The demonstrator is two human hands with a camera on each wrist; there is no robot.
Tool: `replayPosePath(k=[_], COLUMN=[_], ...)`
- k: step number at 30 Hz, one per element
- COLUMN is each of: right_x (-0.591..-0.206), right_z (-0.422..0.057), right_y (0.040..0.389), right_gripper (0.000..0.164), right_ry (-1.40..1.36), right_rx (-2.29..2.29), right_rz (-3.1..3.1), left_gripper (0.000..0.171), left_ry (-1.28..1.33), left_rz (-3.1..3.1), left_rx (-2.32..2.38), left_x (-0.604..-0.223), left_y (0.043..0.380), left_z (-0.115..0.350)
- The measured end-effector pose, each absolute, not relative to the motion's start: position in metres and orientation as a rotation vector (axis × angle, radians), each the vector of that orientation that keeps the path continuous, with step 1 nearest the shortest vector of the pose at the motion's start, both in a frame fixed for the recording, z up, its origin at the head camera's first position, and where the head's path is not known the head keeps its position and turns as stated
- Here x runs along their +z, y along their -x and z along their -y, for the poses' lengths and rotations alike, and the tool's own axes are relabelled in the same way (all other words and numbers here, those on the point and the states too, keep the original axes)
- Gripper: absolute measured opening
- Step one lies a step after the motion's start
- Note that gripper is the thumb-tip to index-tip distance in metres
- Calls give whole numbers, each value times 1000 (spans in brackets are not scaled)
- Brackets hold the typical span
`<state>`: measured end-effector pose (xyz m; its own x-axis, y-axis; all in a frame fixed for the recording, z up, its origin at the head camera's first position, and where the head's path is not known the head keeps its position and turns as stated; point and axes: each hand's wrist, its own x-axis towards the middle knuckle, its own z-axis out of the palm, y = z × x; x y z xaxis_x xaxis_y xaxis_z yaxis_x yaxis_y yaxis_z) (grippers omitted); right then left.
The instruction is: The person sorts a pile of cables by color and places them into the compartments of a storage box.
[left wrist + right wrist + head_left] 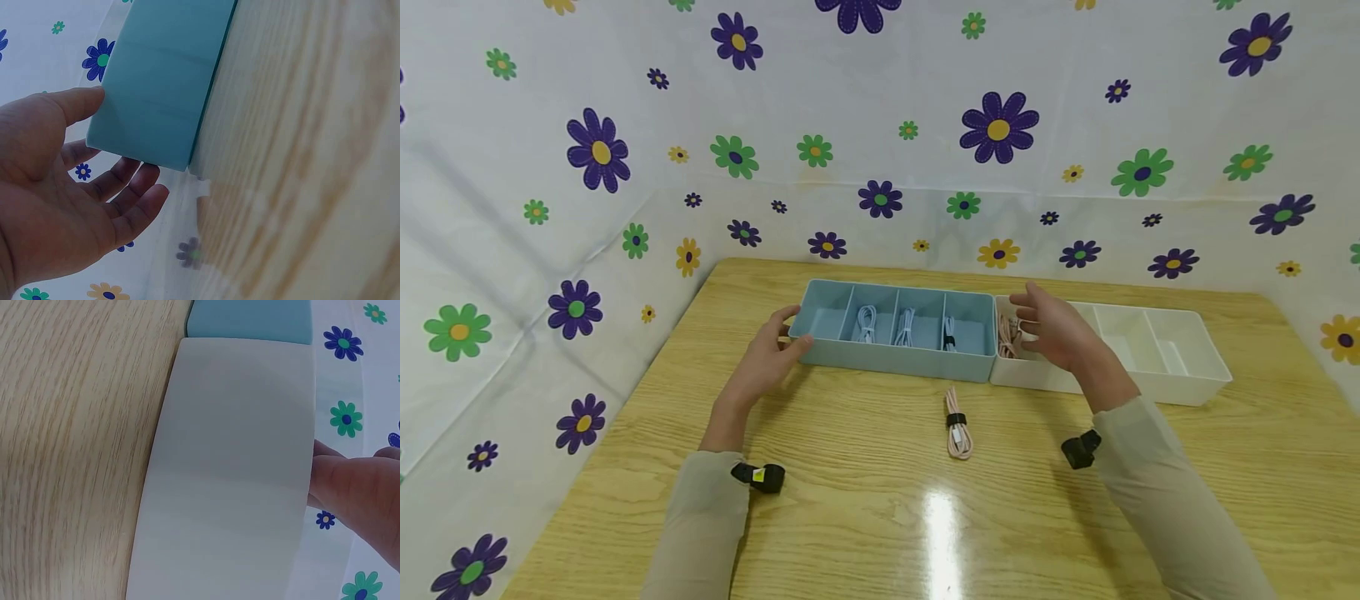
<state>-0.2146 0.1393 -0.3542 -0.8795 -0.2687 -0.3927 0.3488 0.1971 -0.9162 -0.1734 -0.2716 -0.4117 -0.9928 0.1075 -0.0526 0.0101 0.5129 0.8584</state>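
Note:
At the left end of the blue divided box [895, 357], my left hand [765, 358] has its thumb at the front corner and its fingers around the end wall. In the left wrist view, the thumb touches the rim corner and the other fingers bend loosely. My right hand [1060, 332] is over the left part of the white divided box [1150, 385], fingers pointing left. No held thing shows in it; its thumb dips behind the front rim in the right wrist view. A bundled pink cable [1006, 340] lies in the white box's leftmost compartment, partly hidden by the fingers.
Three blue compartments hold pale-blue cables [905, 327]; the leftmost shows only its floor. Another pink cable [957, 429] with a black strap lies on the wooden table [850, 500] in front. The boxes stand end to end before a flowered cloth [910, 167].

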Motion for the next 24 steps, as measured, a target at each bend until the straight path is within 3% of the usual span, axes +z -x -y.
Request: replayPosePath(k=[24], right_x=[-341], right_z=[-164], right_y=[199], right_gripper=[71], right_ry=[26], right_rx=[-1880], right_rz=[-1914], left_gripper=[64], left_ry=[-102], left_rz=[-2652], left_rx=[1496], left_x=[-410], left_y=[173], left_z=[270])
